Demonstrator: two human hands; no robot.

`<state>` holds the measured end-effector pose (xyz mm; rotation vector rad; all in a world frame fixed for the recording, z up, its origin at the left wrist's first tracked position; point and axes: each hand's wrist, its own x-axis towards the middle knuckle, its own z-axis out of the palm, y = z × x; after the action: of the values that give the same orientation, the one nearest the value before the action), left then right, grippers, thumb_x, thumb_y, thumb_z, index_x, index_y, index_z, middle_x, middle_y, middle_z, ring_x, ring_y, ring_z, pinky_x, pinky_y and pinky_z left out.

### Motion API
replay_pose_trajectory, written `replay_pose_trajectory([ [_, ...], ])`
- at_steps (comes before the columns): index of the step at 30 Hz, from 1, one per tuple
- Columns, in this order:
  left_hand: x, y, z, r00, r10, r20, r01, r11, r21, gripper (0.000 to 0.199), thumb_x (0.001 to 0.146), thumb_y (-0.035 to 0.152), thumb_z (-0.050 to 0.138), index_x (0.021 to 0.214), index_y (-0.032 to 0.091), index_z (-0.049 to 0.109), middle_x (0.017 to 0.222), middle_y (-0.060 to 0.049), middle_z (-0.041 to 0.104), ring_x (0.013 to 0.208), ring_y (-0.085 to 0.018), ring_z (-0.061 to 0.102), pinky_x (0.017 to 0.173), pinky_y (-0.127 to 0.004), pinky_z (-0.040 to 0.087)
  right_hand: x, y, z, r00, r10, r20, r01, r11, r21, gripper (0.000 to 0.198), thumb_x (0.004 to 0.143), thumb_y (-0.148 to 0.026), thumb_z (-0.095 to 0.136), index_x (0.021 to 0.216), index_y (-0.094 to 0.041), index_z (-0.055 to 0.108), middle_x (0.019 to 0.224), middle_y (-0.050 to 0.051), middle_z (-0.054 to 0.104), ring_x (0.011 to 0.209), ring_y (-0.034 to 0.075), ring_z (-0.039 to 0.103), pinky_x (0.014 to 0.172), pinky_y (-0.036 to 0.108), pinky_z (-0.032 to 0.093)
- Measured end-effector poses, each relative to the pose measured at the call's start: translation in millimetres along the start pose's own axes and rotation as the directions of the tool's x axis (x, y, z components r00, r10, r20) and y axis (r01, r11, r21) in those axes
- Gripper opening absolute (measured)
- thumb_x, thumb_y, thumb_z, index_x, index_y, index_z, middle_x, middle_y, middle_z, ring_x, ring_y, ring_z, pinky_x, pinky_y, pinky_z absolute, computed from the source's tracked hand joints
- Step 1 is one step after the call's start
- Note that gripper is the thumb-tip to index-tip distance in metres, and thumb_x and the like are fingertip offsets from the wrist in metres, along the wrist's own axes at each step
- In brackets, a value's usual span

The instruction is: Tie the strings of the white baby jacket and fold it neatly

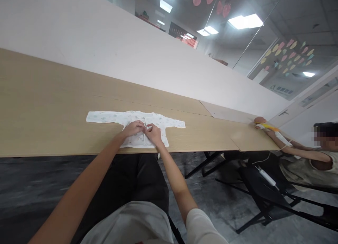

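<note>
A small white baby shirt (137, 140) with a faint coloured print lies spread flat on the wooden table (58, 96), its long sleeves stretched out to both sides. Over the middle of its front, my left hand (135, 127) pinches the front opening of the cloth. Close against it, my right hand (153, 133) grips the other side of the same opening with closed fingers. Fingertips of both hands nearly meet, and the exact bit of fabric between them is too small to make out.
To the right, another person (311, 159) sits at the table, their hands around a doll (260, 120) with yellow and white cloth. A black folding chair (264, 191) with a white power strip (267, 177) stands between us. Behind the table runs a white wall (105, 50).
</note>
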<state>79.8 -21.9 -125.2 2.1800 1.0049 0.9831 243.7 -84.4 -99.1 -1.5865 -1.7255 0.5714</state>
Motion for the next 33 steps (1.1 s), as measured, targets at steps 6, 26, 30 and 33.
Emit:
replay_pose_trajectory([
  [6,2,-2,3,0.998,-0.062,-0.027,0.062,0.998,-0.003,0.04,0.079,0.056,0.051,0.076,0.025,0.075,0.092,-0.006,0.072,0.092,-0.023,0.065,0.091,-0.035,0.049,4,0,-7,0.998,0.049,0.025,-0.049,0.999,0.004,0.031,0.073,-0.007,0.068,0.101,-0.021,0.067,0.07,-0.004,0.07,0.074,0.016,0.069,0.076,0.025,0.051],
  [26,62,-12,8,0.896,-0.391,-0.212,0.436,0.866,0.245,0.041,0.075,0.015,0.044,0.1,0.022,0.075,0.109,-0.004,0.076,0.104,-0.022,0.067,0.093,-0.03,0.05,98,1,20,0.992,0.116,-0.054,-0.119,0.991,-0.059,0.016,0.081,-0.031,0.073,0.077,-0.016,0.073,0.08,0.004,0.074,0.084,0.017,0.069,0.073,0.021,0.048],
  [30,59,-16,16,0.873,-0.383,-0.302,0.453,0.865,0.215,0.043,0.08,0.015,0.043,0.112,0.02,0.071,0.113,-0.007,0.074,0.107,-0.021,0.066,0.096,-0.032,0.049,95,10,27,0.987,0.121,-0.108,-0.129,0.989,-0.074,0.012,0.079,-0.014,0.066,0.088,-0.016,0.074,0.09,0.005,0.076,0.087,0.016,0.068,0.079,0.021,0.049],
  [33,60,-11,20,0.874,-0.367,-0.317,0.464,0.826,0.32,0.041,0.087,0.02,0.043,0.116,0.017,0.072,0.121,-0.013,0.07,0.11,-0.027,0.064,0.095,-0.037,0.049,95,14,28,0.983,0.124,-0.137,-0.132,0.99,-0.052,0.019,0.079,-0.011,0.061,0.091,-0.015,0.075,0.091,0.006,0.076,0.087,0.017,0.068,0.082,0.023,0.049],
])
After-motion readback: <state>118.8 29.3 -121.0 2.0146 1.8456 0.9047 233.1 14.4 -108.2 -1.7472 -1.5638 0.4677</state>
